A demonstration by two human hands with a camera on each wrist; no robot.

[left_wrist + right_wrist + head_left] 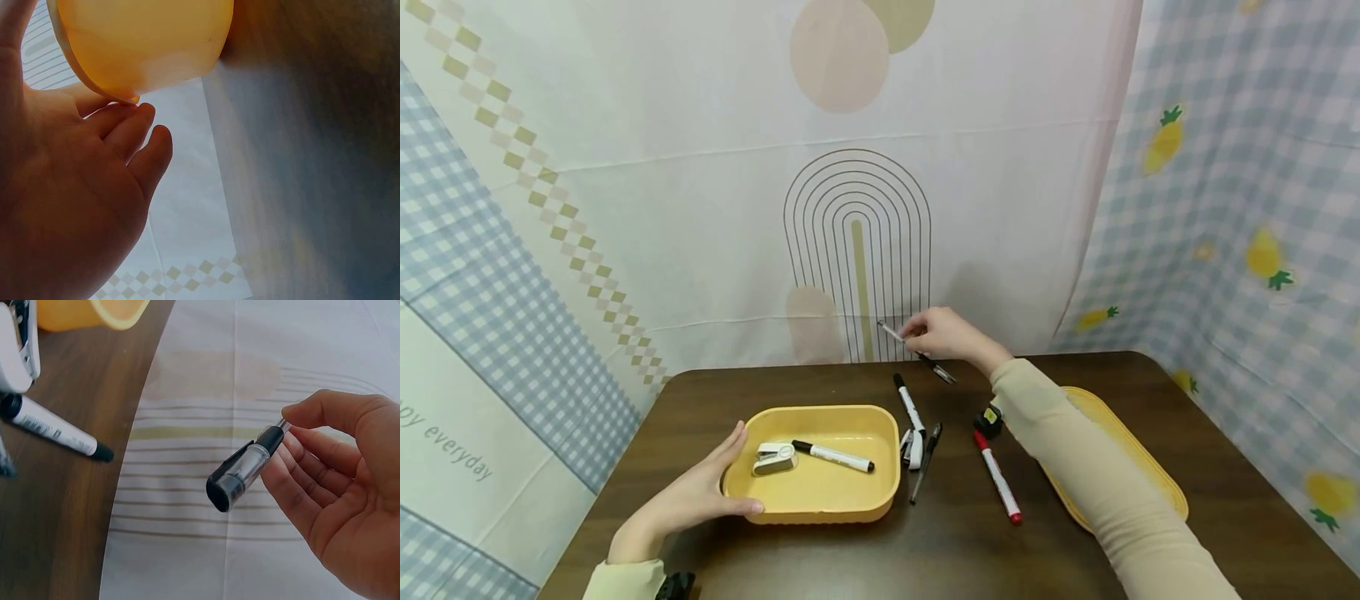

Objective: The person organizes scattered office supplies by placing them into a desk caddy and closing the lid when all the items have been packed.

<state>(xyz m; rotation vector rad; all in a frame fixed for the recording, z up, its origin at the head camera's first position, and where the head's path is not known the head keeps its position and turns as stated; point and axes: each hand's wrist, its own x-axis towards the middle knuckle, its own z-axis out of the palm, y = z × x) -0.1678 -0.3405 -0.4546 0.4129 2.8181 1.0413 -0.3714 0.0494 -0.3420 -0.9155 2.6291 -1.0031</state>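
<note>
My right hand [942,333] is raised at the table's far edge and pinches a clear pen with a black cap [917,352]; in the right wrist view the pen [247,467] sits between thumb and fingers [294,481]. My left hand [715,487] rests with straight fingers against the left side of a yellow bin [820,507], also close up as the yellow bin [144,44] beside my fingers [134,134]. Inside the bin lie a white stapler [774,457] and a white marker with black cap [832,456].
On the brown table [925,550], right of the bin, lie a white marker [909,403], a second small stapler [910,446], a black pen [925,462], a red-capped marker [997,477] and a black tape measure [988,421]. A yellow lid [1150,475] lies under my right forearm.
</note>
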